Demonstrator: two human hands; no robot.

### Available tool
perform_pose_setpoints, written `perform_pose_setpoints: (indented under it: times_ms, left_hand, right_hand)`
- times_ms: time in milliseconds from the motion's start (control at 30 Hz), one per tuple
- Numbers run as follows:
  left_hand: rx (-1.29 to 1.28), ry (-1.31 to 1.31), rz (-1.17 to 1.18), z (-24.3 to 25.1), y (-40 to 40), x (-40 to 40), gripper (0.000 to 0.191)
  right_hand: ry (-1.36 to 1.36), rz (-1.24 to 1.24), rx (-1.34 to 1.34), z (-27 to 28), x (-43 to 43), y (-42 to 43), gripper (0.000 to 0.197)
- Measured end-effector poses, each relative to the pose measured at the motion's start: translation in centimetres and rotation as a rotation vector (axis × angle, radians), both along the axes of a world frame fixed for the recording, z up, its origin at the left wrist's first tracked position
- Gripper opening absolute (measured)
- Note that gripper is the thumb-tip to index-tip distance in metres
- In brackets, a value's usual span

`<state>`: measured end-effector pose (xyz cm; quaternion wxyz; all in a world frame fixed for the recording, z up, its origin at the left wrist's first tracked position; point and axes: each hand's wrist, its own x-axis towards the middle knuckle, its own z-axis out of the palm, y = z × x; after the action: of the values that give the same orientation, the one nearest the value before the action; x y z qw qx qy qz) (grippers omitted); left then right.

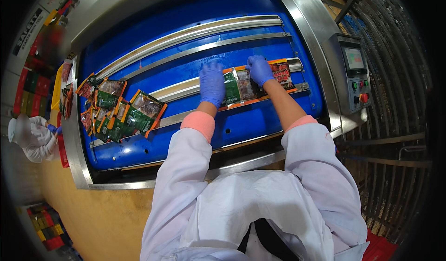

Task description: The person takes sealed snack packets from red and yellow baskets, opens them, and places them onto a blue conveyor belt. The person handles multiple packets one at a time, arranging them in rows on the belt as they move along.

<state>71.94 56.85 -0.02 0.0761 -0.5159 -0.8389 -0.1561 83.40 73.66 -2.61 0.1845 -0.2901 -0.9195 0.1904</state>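
My left hand (212, 84), in a blue glove, lies over the left end of a row of plastic food pouches, fingers pointing away from me; whether it grips one cannot be told. My right hand (259, 70), gloved too, has its fingers bent at the upper edge of the row, grip unclear. Between the hands is a green and orange pouch with a clear window (240, 84). A pouch with a red picture (281, 74) lies right of my right hand. The row rests across a metal sealing bar (181, 89) on the blue machine bed (174, 59). A loose pile of pouches (120, 109) lies at the left.
A steel frame (75, 135) borders the bed. More metal bars (195, 31) cross its far part. A control panel with a screen and buttons (356, 73) stands at the right, beside metal racks (390, 69). At far left, a person in white (36, 139) is near a red crate (63, 151).
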Motion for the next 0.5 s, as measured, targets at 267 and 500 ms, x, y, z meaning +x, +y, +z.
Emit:
perform_pose_setpoints:
  times_ms: [267,500]
  left_hand:
    - [-0.089,-0.103,-0.18,-2.2,-0.9,4.0,0.062]
    - [0.02,-0.187,0.091,-1.9,-6.7,0.8,0.049]
  right_hand:
    - [-0.178,0.072,0.35,2.8,-1.4,-3.4,0.018]
    - [0.025,0.182,0.308,1.2,0.4,-4.1,0.017]
